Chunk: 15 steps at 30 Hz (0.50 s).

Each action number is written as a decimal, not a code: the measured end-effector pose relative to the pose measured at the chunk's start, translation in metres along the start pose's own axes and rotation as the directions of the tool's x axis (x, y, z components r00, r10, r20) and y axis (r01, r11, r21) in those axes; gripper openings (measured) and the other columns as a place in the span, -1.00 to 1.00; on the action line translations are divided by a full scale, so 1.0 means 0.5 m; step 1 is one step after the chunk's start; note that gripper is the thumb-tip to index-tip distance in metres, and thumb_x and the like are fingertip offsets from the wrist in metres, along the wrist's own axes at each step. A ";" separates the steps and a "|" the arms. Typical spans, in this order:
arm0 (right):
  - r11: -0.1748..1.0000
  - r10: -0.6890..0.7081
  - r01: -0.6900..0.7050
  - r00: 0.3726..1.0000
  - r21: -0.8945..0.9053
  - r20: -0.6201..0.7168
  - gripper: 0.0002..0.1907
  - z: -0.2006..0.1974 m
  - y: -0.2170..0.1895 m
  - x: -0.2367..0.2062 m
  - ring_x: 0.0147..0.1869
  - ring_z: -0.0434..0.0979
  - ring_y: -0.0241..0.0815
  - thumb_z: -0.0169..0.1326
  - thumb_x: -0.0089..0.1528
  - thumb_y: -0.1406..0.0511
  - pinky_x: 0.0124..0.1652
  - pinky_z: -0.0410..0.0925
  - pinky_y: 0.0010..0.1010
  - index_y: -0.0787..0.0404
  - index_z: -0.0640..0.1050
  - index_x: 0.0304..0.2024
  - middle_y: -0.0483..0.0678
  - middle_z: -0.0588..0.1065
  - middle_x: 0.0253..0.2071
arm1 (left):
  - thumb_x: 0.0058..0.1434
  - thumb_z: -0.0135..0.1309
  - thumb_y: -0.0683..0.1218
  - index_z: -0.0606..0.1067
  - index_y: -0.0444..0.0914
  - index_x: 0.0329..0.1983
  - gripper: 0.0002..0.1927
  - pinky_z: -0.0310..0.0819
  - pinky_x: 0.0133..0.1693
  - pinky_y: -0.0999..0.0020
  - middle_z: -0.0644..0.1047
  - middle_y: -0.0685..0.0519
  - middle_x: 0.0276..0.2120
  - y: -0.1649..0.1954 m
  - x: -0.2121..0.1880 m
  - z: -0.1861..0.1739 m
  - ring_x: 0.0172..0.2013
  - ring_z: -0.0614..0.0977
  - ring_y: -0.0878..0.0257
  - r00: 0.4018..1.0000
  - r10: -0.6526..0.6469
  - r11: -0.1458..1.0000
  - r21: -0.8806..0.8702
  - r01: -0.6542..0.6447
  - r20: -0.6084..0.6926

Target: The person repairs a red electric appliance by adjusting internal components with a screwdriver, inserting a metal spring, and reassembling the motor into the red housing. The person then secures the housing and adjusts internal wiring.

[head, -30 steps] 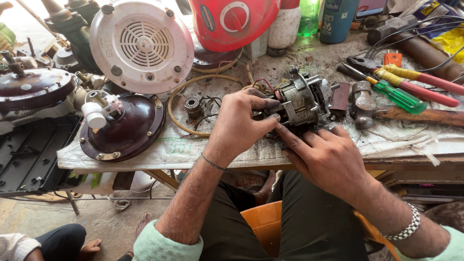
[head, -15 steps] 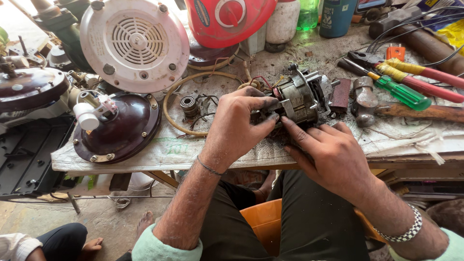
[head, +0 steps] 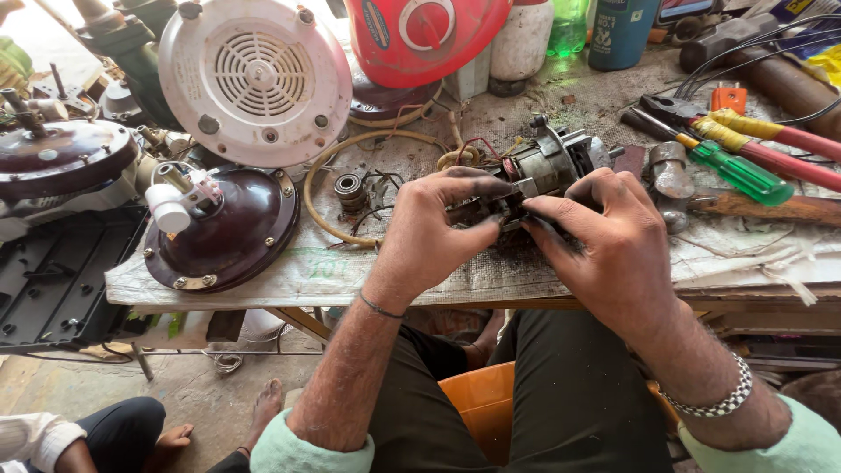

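While pinching its near end: left hand point(head: 438, 232) and right hand point(head: 604, 241), grey metal motor core point(head: 547, 166) angling away rightward, equally close.

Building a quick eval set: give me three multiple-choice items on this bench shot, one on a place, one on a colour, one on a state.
1. Where does the small electric motor lie?
A. on the floor
B. on the workbench in front of both hands
C. inside the orange tub

2. What colour is the handle of the screwdriver right of the motor?
A. green
B. black
C. white

3. How are the hands placed?
A. both resting in the lap
B. one raised off the bench, holding pliers
C. both at the near end of the motor, fingertips pinching there

Answers:
1 B: the motor sits on the workbench surface, just beyond the fingers.
2 A: the handle is clear green with a yellow collar.
3 C: the left hand and right hand meet at the motor's near end.
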State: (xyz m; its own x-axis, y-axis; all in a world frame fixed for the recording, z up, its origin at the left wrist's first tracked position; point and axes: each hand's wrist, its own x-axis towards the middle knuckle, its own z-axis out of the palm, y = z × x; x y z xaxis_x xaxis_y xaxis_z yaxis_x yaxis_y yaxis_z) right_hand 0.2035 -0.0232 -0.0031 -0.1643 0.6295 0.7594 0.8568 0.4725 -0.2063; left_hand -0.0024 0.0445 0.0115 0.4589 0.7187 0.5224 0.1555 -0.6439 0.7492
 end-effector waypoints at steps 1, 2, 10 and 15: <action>1.000 -0.003 0.003 1.000 -0.010 0.001 -0.67 0.000 -0.001 0.001 -0.10 0.46 0.02 0.36 0.12 0.33 -0.12 0.37 -0.14 0.13 0.68 -0.05 0.02 0.43 -0.22 | 0.07 0.24 -0.23 0.63 -0.31 0.01 -0.62 0.61 -0.01 0.43 0.66 0.01 -0.09 -0.002 0.000 0.005 -0.06 0.68 0.33 0.998 -0.052 0.997 -0.049 0.051 -0.019; 1.000 -0.007 0.007 1.000 -0.022 0.002 -0.68 0.000 -0.002 0.001 -0.09 0.45 0.01 0.36 0.12 0.33 -0.12 0.37 -0.14 0.13 0.68 -0.05 0.02 0.43 -0.22 | 0.06 0.22 -0.23 0.61 -0.32 0.03 -0.60 0.61 -0.02 0.45 0.67 0.03 -0.12 -0.003 0.001 0.011 -0.08 0.67 0.35 0.994 -0.104 0.990 -0.100 0.100 -0.036; 1.000 -0.008 0.008 1.000 0.013 0.014 -0.71 -0.006 0.004 -0.001 -0.13 0.45 -0.03 0.36 0.14 0.35 -0.18 0.37 -0.20 0.15 0.69 -0.07 0.01 0.43 -0.24 | 0.00 0.20 -0.25 0.65 -0.39 -0.05 -0.61 0.61 -0.23 0.49 0.67 0.04 -0.30 -0.021 0.010 0.061 -0.29 0.64 0.41 0.921 -0.382 0.876 -0.345 0.337 -0.071; 0.999 0.004 -0.005 1.000 0.039 0.011 -0.72 -0.007 0.003 -0.005 -0.15 0.44 -0.02 0.36 0.14 0.35 -0.19 0.37 -0.20 0.15 0.69 -0.08 0.02 0.43 -0.26 | -0.02 0.23 -0.21 0.67 -0.38 -0.12 -0.65 0.64 -0.21 0.53 0.69 0.07 -0.30 -0.024 0.004 0.078 -0.29 0.68 0.44 0.915 -0.366 0.914 -0.250 0.319 -0.172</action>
State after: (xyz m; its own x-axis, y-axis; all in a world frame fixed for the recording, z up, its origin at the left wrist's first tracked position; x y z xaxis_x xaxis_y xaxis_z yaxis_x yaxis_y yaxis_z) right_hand 0.2067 -0.0262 -0.0033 -0.1663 0.6385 0.7515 0.8377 0.4935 -0.2339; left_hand 0.0309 0.0435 -0.0122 0.2127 0.9381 0.2735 0.0700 -0.2938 0.9533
